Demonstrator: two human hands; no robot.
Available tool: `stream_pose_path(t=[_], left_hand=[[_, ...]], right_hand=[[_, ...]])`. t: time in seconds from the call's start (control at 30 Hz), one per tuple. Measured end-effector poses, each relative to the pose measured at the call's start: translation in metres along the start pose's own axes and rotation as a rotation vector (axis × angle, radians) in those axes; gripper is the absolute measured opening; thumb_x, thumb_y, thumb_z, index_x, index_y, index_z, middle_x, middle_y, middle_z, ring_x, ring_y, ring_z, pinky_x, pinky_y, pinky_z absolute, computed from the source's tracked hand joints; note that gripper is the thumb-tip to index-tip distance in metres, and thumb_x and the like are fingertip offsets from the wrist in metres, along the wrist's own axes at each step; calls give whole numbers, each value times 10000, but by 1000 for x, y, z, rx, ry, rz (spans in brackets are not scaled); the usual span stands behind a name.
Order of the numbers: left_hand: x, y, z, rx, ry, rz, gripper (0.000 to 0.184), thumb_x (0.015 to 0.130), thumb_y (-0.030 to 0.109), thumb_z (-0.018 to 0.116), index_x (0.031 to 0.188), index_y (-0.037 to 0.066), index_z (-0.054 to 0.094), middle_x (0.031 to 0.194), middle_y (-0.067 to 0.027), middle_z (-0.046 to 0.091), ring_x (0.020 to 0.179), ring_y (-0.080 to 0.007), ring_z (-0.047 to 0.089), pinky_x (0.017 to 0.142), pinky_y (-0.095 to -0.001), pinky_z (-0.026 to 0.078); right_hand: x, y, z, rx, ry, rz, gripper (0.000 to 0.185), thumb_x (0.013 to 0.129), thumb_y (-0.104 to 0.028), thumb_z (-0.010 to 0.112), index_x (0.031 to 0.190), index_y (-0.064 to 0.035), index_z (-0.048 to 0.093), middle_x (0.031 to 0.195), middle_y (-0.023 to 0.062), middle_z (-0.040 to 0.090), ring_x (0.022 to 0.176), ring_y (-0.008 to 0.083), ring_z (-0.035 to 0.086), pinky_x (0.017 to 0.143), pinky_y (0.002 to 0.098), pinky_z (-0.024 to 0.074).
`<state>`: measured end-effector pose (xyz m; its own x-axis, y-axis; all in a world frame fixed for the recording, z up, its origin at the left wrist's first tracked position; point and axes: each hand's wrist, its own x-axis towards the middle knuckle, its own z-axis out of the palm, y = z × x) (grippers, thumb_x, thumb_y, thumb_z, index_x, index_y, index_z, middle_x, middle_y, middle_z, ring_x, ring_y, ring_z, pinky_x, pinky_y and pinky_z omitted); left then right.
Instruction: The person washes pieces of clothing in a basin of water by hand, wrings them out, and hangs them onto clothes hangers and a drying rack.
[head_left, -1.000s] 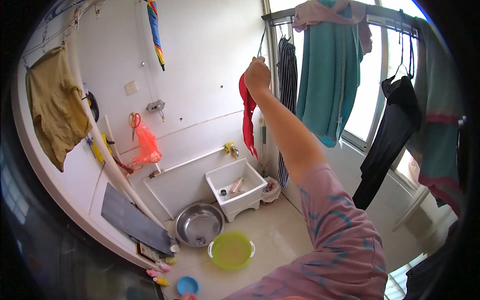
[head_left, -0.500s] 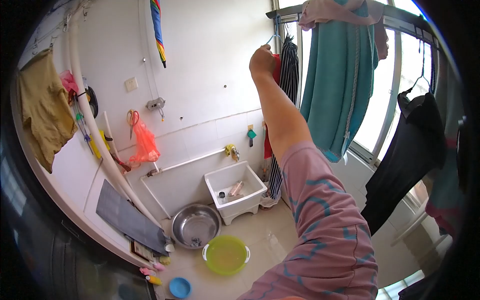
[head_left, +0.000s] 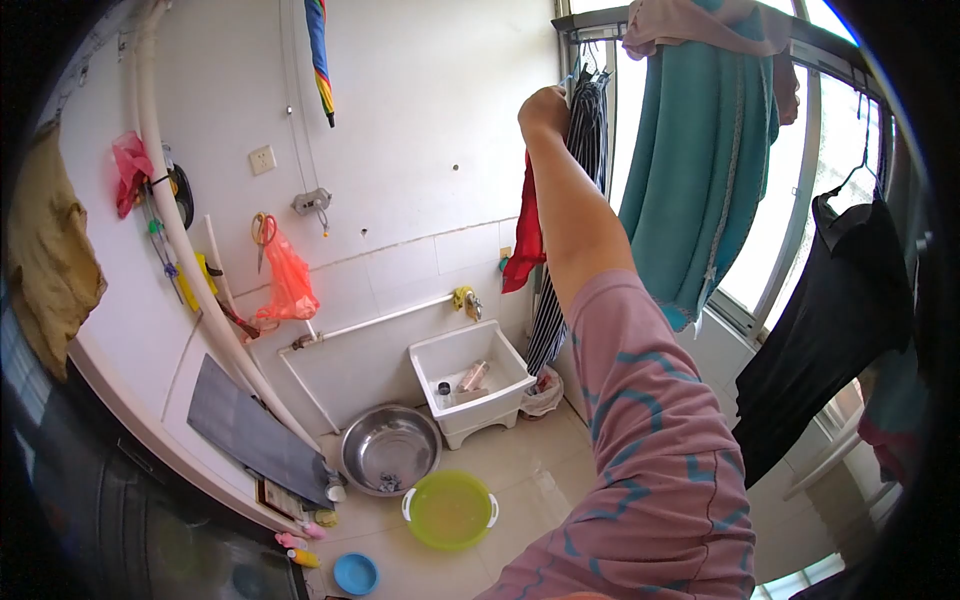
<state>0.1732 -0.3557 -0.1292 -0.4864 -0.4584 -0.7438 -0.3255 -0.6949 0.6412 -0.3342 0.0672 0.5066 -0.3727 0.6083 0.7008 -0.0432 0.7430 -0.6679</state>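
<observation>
A red cloth (head_left: 526, 235) hangs lengthwise below the right hand (head_left: 546, 110), partly hidden by the forearm, close to the left end of the overhead rail (head_left: 592, 19). The right hand's grip looks closed, its fingers curled at a light-blue hanger (head_left: 571, 77) that shows just past the knuckles; the fingertips themselves are hidden. The left hand is out of sight, so its state cannot be told.

As far as can be judged, the cloth is already up near rail height, while letting go of the hanger is not yet done. Whether the hook sits over the rail is too small to tell.

Just beside the hand, a black-and-white striped garment (head_left: 592, 130) hangs from that same end. Farther along the rail come a teal cloth (head_left: 690, 180), a pink cloth (head_left: 675, 28) and, toward the right, a black garment (head_left: 830, 315) on its own hanger.

Below, against the wall edge of the floor (head_left: 548, 455), stands a white sink (head_left: 492, 408), with a metal basin (head_left: 362, 440) beside it and a green basin (head_left: 450, 512) nearer the viewer.
</observation>
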Motion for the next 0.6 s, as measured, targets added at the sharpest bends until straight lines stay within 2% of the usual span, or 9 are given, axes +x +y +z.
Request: stream_pose_path(t=[0.1,0.23,0.37,0.4,0.43,0.47,0.53,0.57,0.6], left_hand=[[2,-6,-10,-27,30,2,47,882,106,585,891,129,546,737,3,543,642,-112,554,542,-252,480],[-1,-33,-59,-95,100,37,62,881,90,581,881,136,538,729,9,533,638,-107,549,540,-249,481],[19,-45,-88,184,-39,31,93,920,185,623,921,119,559,787,8,559,705,-102,561,611,-238,505],[14,-63,-102,47,-33,17,131,919,194,622,1006,100,592,829,-10,602,749,-114,592,683,-250,515],[-3,-57,-98,163,-104,80,193,927,181,597,1093,83,598,912,-28,638,806,-124,619,740,-260,514],[-31,-44,-69,145,16,49,229,924,160,583,1138,80,597,960,-43,651,841,-131,633,755,-262,517],[-59,-42,-58,185,59,-5,223,925,152,571,1134,83,600,966,-45,663,831,-129,634,744,-254,511],[-55,-48,-64,193,78,-42,222,928,158,565,1134,84,601,964,-45,666,830,-127,635,741,-253,508],[-50,-58,-74,198,90,-75,221,931,164,560,1133,84,603,962,-44,670,830,-125,635,738,-251,505]], right_hand=[[0,10,5,65,-25,-73,290,902,-124,506,1068,114,524,1027,280,653,904,358,691,793,416,567],[11,41,57,-270,47,-347,242,914,-121,487,1045,51,596,1012,231,665,866,348,685,761,421,556],[-126,59,13,12,179,-799,207,914,-123,507,1021,5,629,968,194,674,844,337,676,731,409,547],[-186,74,0,122,79,-890,199,913,-124,512,1015,-6,638,957,185,677,838,334,674,723,406,545],[-238,91,-15,187,-75,-956,192,913,-124,517,1008,-17,646,946,176,679,832,331,671,716,404,543],[-282,110,-15,183,-300,-987,186,913,-125,523,1002,-29,654,934,166,681,827,329,669,708,401,541],[-387,182,-10,-120,-998,-1068,325,908,-217,573,1205,-87,588,1157,158,617,1006,322,608,836,374,493],[-441,223,-10,144,-1240,-833,348,888,-235,600,1218,-124,590,1201,156,605,1104,333,569,909,396,471],[-487,273,0,-77,-1471,-853,329,912,-247,561,1223,-142,557,1219,179,577,1123,374,556,935,468,468]])
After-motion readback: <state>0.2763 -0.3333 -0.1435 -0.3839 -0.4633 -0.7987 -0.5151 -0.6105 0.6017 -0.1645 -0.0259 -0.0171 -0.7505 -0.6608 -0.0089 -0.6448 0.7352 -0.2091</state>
